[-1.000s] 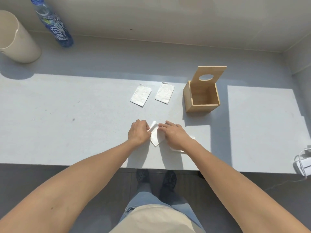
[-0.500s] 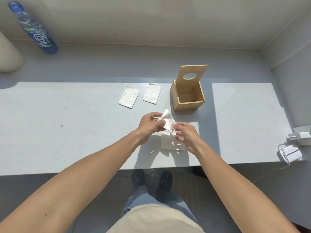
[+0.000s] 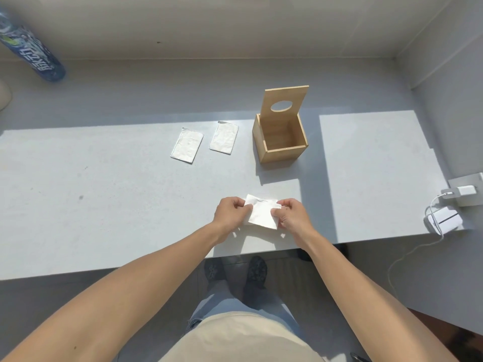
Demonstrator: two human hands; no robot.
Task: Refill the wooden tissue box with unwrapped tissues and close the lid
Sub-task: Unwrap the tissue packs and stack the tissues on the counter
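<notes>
Head view, both hands pinching tissue pack, edges hidden

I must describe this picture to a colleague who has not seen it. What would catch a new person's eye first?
First, the two hands, left hand and right hand, holding a white tissue pack between them over the near edge of the grey table. Behind them stands the wooden tissue box, empty, with its lid raised upright. Two flat tissue packets lie to its left.
</notes>
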